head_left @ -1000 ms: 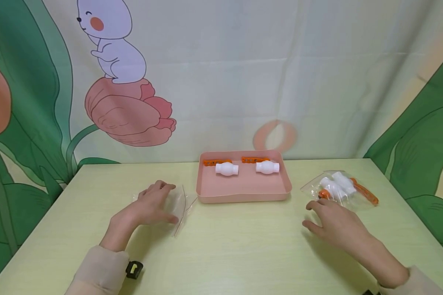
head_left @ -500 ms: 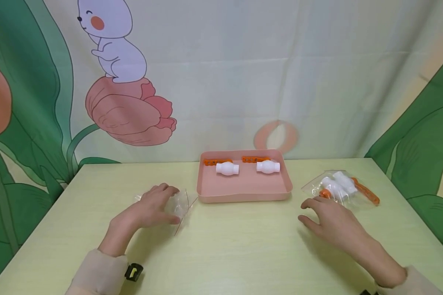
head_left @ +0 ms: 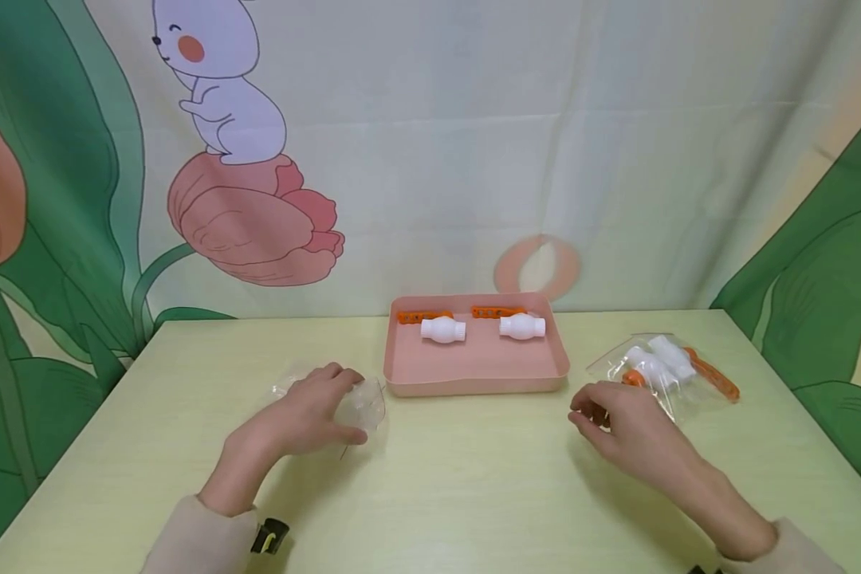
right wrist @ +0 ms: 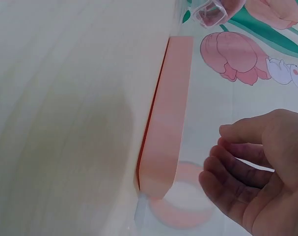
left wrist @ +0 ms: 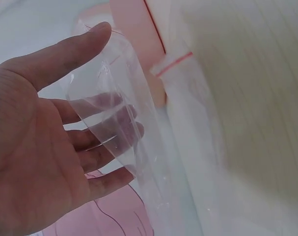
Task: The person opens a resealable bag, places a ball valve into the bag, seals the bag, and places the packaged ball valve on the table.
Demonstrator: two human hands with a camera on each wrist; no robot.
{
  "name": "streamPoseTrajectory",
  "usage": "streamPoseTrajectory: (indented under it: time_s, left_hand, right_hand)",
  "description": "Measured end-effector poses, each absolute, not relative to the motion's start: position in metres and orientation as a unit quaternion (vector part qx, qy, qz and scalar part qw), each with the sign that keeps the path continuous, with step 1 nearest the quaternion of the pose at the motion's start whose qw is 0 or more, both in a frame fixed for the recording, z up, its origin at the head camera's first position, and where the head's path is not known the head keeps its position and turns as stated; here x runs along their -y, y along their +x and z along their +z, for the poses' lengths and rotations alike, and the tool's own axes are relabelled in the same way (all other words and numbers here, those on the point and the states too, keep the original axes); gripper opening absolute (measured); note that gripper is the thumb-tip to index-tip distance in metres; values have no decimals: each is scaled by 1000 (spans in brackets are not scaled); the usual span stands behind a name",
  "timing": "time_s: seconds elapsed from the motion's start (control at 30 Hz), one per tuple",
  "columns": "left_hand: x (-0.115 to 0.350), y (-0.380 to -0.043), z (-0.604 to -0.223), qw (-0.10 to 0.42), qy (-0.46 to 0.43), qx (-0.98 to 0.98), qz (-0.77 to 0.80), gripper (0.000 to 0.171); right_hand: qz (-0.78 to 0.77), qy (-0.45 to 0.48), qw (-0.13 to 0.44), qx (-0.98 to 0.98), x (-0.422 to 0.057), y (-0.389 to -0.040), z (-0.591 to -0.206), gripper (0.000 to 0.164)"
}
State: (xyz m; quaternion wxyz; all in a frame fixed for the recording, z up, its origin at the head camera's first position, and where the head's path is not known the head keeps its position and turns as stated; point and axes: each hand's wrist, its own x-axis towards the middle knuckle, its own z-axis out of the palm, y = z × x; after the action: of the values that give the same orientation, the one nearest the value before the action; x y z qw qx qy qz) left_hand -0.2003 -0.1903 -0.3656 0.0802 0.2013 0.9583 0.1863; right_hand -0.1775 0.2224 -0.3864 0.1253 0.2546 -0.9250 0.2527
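In the head view my left hand (head_left: 308,414) is over thin clear zip bags at the table's left. Seen from the left wrist, one clear zip bag (left wrist: 124,64) lies between the thumb and the fingers, which stand apart; the fingers show through the film. Another clear bag (left wrist: 188,93) with a red seal line is beside it. My right hand (head_left: 638,430) hovers with loosely bent fingers and nothing in them. Just behind it lies a filled clear zip bag (head_left: 620,359) with white tube-like pieces (head_left: 670,356) and orange pieces (head_left: 713,375).
A shallow pink tray (head_left: 473,387) stands at the back middle of the pale table (head_left: 459,494). Inside are two white bulged pieces (head_left: 442,329) and two orange strips (head_left: 425,316). A printed curtain (head_left: 430,175) hangs behind the table.
My left hand has shifted slightly right and towards me, and the clear bags have moved with it. My right hand has drifted a little left, its thumb and fingers closer together.
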Motion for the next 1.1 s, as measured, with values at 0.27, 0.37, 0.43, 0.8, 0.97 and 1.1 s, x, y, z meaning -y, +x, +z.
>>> streamPoseTrajectory:
  time_s: [0.27,0.37,0.43,0.8,0.97,1.1]
  left_hand:
    - [175,-189,-361,85,224,-951,196,68]
    - [169,-186,-358,79,237,-947,200,66]
    - [164,-184,-358,77,242,-946,201,65]
    - [140,-175,-359,40,295,-931,211,70]
    - [128,-172,-361,30,311,-929,198,68]
    - [120,-170,-362,26,320,-927,193,67]
  right_hand:
    - [294,252,114,915,-212,-174,-385,20]
    - [302,252,105,914,-208,-175,-385,19]
    - [305,258,101,911,-205,-175,-386,19]
    - [348,296,75,886,-192,-174,-389,18]
    - [359,306,64,879,-184,-174,-388,19]
    - [368,326,51,869,-177,-173,-389,15]
